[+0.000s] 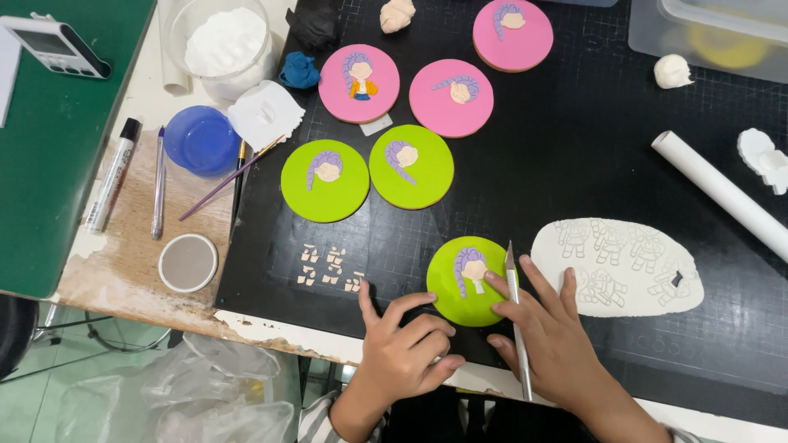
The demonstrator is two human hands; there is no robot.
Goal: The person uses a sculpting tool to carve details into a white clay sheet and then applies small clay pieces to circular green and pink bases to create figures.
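Head view, looking down on a worktop [148,271] with worn, peeling edges. A black cutting mat [574,164] covers most of it. On the mat's right part lies a rolled-out white clay sheet [624,267] embossed with small figure outlines, and above it a white roller tube [718,193] lies on a slant. Six round discs sit on the mat: three pink discs [359,84] toward the top and two green discs [325,180] below them, each bearing a small face with purple hair. The sixth, the near green disc [468,281], lies at the mat's front edge, just left of the clay sheet.

The right hand [554,336] rests its fingertips on the near green disc's right side; its grip is clenched around a craft knife [515,320], blade tip pointing away from the person. The left hand [406,349] lies on the mat just beside the disc's left rim, fingers curled, grasping nothing visible.

Left of the disc lie small tan clay cut-outs [328,267]. Off the mat stand a blue bowl [201,139], a marker [113,174], a paintbrush [230,179] and a round lid [188,262].
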